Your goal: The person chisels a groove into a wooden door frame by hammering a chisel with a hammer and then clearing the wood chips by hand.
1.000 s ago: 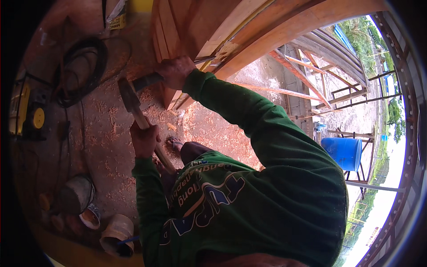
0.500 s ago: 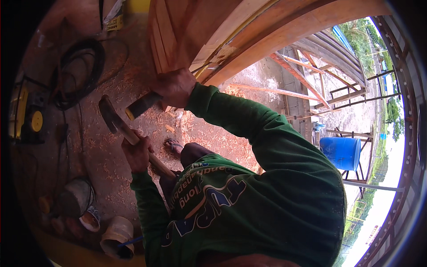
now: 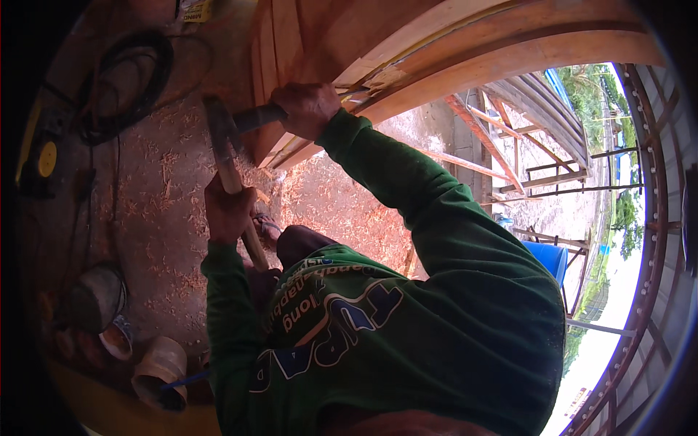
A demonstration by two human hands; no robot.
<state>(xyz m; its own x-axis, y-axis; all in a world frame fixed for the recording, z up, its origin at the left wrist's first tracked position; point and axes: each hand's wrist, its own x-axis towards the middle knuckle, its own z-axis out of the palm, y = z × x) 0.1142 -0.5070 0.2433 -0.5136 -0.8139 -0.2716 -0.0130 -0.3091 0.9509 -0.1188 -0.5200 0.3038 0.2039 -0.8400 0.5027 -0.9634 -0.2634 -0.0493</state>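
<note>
My left hand [image 3: 230,209] is wrapped round the wooden handle of a hammer [image 3: 227,166]. The hammer's head is up against the butt of a thick, dark-handled chisel [image 3: 258,118], or very close to it; blur hides which. My right hand [image 3: 308,109] grips that chisel at the end nearer the timber. Its thin blade points right, to the edge of a long reddish-brown wooden beam [image 3: 465,69], where the wood looks pale and cut. My fingers cover part of the blade.
Wood shavings litter the floor [image 3: 171,240]. At left lie a coiled black hose [image 3: 163,69] and a black-and-yellow machine [image 3: 45,163]. Buckets [image 3: 161,367] stand at lower left. Beyond the beam are timber props [image 3: 483,138] and a blue drum [image 3: 545,258].
The hammer has swung up and right, from apart to meeting the chisel's butt. My right hand and chisel sit slightly higher and farther right in view, as the whole view has shifted.
</note>
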